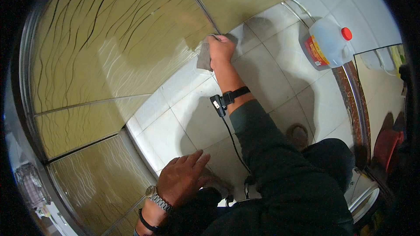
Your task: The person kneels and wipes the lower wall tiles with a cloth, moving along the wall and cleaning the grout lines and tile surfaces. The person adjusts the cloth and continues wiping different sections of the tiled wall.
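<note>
My right hand grips a grey-brown cloth, which hangs down from under the fingers. The cloth is at the lower part of a glossy yellow-green cabinet door with a wavy line pattern, beside the dark seam between two panels. A strap with a small black device and cable circles the right wrist. My left hand holds nothing, its fingers spread in the air near the lower cabinet panel. A metal watch is on the left wrist.
White floor tiles lie below, with my shoe on them. A translucent plastic jug with a red cap stands by the tiled wall, near thin pipes. A brown threshold strip runs along the right, and a red object is beyond it.
</note>
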The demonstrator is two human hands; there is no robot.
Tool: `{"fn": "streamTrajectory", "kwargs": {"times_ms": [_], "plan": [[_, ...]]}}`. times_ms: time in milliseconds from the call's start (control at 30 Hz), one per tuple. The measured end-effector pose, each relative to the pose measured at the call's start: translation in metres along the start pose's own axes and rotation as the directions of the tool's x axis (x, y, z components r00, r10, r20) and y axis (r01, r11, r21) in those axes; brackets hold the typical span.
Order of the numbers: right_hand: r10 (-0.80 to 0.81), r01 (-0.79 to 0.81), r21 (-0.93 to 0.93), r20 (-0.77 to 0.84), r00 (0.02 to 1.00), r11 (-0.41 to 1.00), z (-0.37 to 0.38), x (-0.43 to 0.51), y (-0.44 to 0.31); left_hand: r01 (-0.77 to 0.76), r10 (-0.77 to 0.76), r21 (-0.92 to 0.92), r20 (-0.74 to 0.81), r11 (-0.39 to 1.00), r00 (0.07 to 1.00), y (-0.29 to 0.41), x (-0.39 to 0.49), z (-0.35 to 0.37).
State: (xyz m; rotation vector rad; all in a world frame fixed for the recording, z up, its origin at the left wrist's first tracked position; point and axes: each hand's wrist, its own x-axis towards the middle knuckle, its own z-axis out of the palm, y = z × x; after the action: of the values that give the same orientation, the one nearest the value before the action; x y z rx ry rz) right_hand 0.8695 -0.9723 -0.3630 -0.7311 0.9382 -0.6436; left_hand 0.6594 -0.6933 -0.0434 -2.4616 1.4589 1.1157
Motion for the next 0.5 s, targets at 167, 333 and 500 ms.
{"fn": "streamTrajectory", "kwargs": {"times_ms": [167,333,500], "plan": [[0.163,-0.185,-0.126,-0.169,0.972,0.975,-0.013,0.024,-0.007,-0.009,0.009,0.013,-0.005,1.0,1.0,-0.002,0.004,0.0],[-0.015,0.007,-0.171,-0.046,0.999,0.985,-0.001,0.009,-0.018,0.018,-0.015,-0.026,0.107,0.999,0.994,-0.001,0.006,-0.003],[-0.098,0.094,-0.185,-0.012,0.995,0.978,0.009,0.0,-0.018,0.008,-0.007,-0.008,0.074,1.0,0.997,-0.006,0.009,-0.007]]}}
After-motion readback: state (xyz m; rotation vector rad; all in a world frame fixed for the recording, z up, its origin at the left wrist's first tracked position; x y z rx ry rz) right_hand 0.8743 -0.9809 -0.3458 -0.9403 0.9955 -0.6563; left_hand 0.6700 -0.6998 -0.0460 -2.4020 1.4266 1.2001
